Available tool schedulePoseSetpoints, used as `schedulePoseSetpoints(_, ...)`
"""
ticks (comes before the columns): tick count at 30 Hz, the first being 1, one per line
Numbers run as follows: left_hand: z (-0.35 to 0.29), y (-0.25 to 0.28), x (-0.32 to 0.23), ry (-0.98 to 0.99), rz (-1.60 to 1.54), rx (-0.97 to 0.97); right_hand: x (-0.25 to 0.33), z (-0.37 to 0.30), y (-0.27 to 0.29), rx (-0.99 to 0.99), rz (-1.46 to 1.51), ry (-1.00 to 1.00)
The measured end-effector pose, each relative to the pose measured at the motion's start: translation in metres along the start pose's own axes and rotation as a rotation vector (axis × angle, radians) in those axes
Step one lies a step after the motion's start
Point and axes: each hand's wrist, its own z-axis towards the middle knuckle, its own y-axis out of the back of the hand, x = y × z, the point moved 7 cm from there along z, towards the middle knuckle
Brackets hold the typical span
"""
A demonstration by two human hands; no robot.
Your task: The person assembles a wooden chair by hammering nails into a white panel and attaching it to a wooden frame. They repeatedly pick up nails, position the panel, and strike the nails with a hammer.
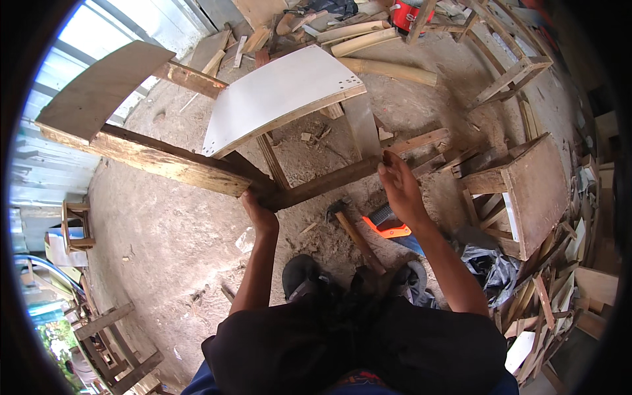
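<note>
A wooden chair lies tipped over in front of me. Its white seat panel (pixel 283 99) has a curved edge, and a curved plywood backrest (pixel 105 89) is at the far left. My left hand (pixel 261 214) grips the chair's frame where the long rear post (pixel 151 161) meets the lower leg (pixel 329 181); its fingers are mostly hidden under the wood. My right hand (pixel 401 189) is held up against that leg farther right, fingers stretched and palm turned inward. By my feet lie a claw hammer (pixel 359 240) with a wooden handle and an orange-and-black tool (pixel 387 224).
Another wooden piece with a board top (pixel 536 194) stands at the right, beside a crumpled plastic bag (pixel 490 273) and heaped wood scraps (pixel 553 289). Bamboo lengths (pixel 388 69) and a red bucket (pixel 411 14) are at the back. Small wooden frames (pixel 118 342) stand at the lower left.
</note>
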Motion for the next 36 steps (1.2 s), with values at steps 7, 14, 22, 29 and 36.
schedulePoseSetpoints(7,-0.01,0.005,0.005,-0.054,0.132,-0.07,-0.037,-0.008,-0.018,0.17,-0.171,-0.423)
schedulePoseSetpoints(14,-0.006,0.012,0.008,-0.125,0.169,-0.084,-0.019,-0.002,-0.024,0.13,0.153,-0.489)
schedulePoseSetpoints(22,0.003,-0.021,-0.034,-0.065,0.159,0.033,0.057,0.037,-0.017,-0.045,-0.367,0.314)
schedulePoseSetpoints(29,0.034,-0.021,-0.042,-0.049,0.209,0.021,0.066,0.083,-0.038,0.119,-0.298,-0.02)
schedulePoseSetpoints(36,0.035,-0.02,-0.039,-0.022,0.204,0.051,0.05,0.087,-0.034,0.026,-0.205,0.106)
